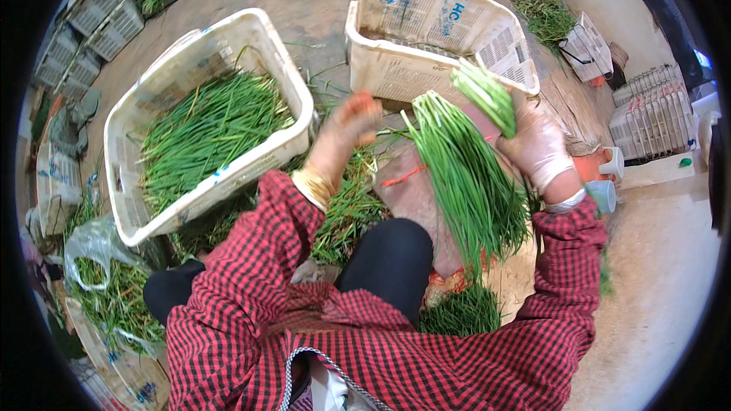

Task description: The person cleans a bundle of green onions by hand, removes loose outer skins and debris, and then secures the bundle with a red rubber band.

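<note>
My right hand (534, 145), in a thin pale glove, is closed around a small bunch of green chives (485, 97), its pale cut ends pointing up and to the left. Just below lies a larger bunch of chives (474, 188), spread over a pinkish slab (400, 188). A red tie (404, 176) rests on the slab beside this bunch. Motion blurs my left hand (351, 123), which has orange on its fingers and hovers between the two white crates; whether it grips anything is unclear. Loose leafy scraps (348, 211) lie beneath that wrist.
To the left, a white plastic crate (297, 97) holds many chives (211, 131). Another white crate (394, 71) stands ahead, with printed tape on it. A plastic bag (114, 245) of trimmings sits at lower left. More dark green chives (462, 314) lie near my knee. Stacked crates (657, 117) stand right.
</note>
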Motion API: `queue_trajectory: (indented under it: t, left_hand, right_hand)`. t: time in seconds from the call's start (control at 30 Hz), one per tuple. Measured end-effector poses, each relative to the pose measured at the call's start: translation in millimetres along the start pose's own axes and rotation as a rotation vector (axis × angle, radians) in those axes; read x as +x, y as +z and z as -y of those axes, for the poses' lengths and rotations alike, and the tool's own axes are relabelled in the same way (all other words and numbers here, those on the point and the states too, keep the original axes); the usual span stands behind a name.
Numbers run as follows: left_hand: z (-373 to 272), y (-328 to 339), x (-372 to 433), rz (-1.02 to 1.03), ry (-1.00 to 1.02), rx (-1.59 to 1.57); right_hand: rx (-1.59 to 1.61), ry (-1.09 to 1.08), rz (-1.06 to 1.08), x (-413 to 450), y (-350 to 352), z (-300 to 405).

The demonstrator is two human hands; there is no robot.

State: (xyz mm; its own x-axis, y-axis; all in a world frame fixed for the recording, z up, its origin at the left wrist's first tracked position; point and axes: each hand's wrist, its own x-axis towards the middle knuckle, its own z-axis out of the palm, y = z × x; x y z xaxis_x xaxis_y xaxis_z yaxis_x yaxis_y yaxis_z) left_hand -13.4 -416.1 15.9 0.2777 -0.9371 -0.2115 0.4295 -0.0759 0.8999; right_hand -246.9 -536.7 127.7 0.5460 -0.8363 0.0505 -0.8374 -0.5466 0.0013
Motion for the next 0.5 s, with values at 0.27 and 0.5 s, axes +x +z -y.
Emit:
queue_trajectory:
  t: [0.27, 0.5]
  left_hand:
    - [125, 25, 17, 0.230, 0.108, 1.048]
    - [130, 29, 20, 0.371, 0.446, 1.494]
  right_hand:
    - [-0.024, 0.162, 0.069, 4, 200, 2]
    - [0.585, 0.113, -0.058, 17, 177, -49]
